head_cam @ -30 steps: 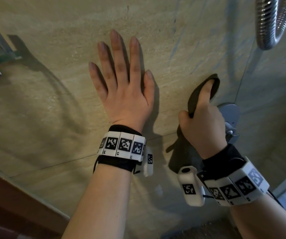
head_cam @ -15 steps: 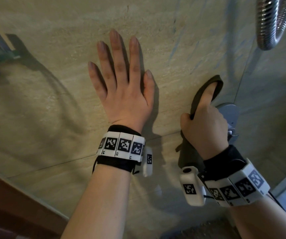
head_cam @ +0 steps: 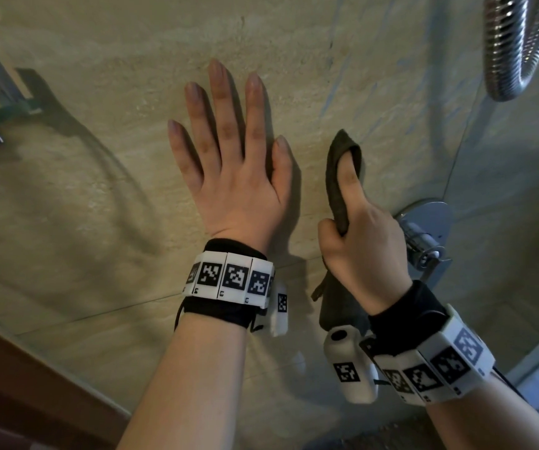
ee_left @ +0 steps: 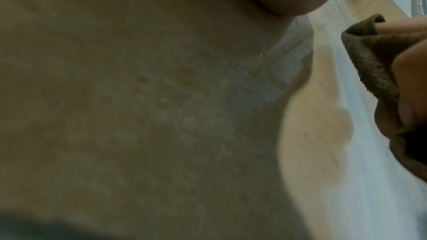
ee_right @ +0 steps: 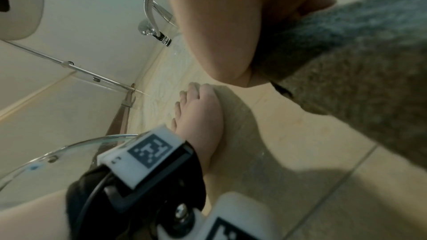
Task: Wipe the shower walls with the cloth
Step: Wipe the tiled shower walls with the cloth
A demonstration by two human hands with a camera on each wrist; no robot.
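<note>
Right hand (head_cam: pixel 364 245) grasps our cloth (head_cam: pixel 338 177), pressed to shower wall (head_cam: pixel 99 196) | left hand (head_cam: pixel 232 177) flat, released, just beside | progress: we judge wiping underway, most wall remaining

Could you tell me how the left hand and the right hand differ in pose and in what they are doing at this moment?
The left hand lies flat on the shower wall with its fingers straight and spread; the right hand is curled, one finger extended. The left hand holds nothing; the right hand grips the dark cloth, which wraps over that fingertip and hangs below the wrist. Both are against the same tiled wall and wear tagged wristbands.
</note>
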